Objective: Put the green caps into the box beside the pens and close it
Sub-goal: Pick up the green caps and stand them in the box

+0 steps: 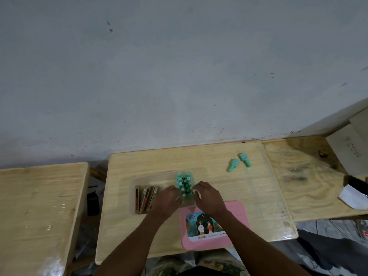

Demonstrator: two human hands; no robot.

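Observation:
A clear plastic box [133, 198] sits on the middle wooden table. Several brown pens [143, 198] lie in its left part. A cluster of green caps [184, 183] stands upright in its right part, beside the pens. My left hand [168, 200] rests against the left side of the cluster and my right hand [208, 197] against its right side. The curled fingers touch the nearest caps, and their tips are hidden. Two more green caps [240, 163] lie loose on the table at the far right. The pink lid [237, 212] lies flat in front of the box, under my right wrist.
A second wooden table [39, 206] stands to the left across a gap. To the right, a plywood board [310, 176] carries a cardboard sheet [346, 148], a dark object and a white crumpled paper [352, 198]. A grey wall rises behind the tables.

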